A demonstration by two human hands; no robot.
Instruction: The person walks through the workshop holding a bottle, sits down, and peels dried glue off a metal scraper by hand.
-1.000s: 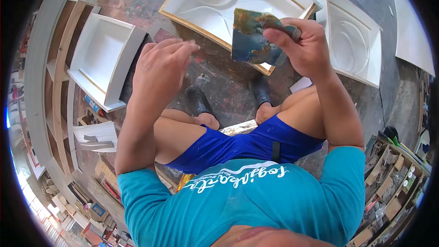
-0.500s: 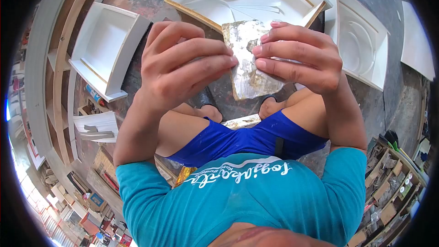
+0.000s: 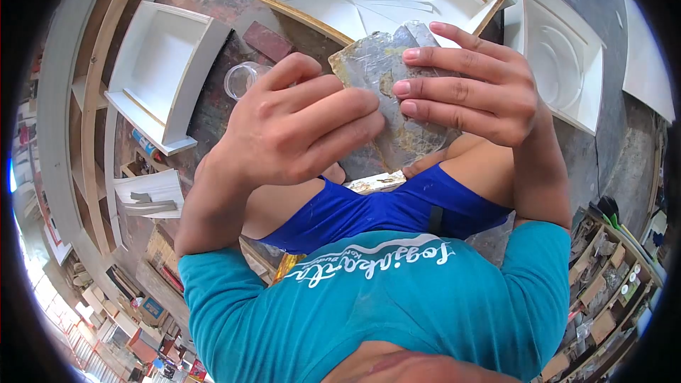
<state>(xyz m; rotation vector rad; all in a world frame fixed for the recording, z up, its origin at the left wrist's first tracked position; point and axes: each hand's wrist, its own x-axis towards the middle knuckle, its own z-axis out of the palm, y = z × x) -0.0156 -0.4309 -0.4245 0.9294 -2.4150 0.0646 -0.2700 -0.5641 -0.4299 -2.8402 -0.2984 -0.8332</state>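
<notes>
In front of me I hold a flat grey slab (image 3: 376,64), shiny and scratched, with yellowish-brown edges; its material is unclear. My right hand (image 3: 479,89) grips its right side, several fingers laid over the upper face and the thumb out of sight behind. My left hand (image 3: 301,124) is closed at the left side of the slab, its fingers curled and their tips against the face. The left thumb is hidden, as is anything small pinched there. The slab hangs above my feet and blue shorts.
White box-like trays with wooden edges stand on the floor: one at left (image 3: 159,71), a large one ahead (image 3: 298,7) with thin strips and round pieces, another at right (image 3: 560,64). Near my left hand are a clear round container (image 3: 241,79) and a reddish-brown block (image 3: 268,40).
The slab has tilted, and its face now looks grey instead of glaring bright. My left hand has moved right and downward across it, uncovering the clear container and the reddish-brown block.
</notes>
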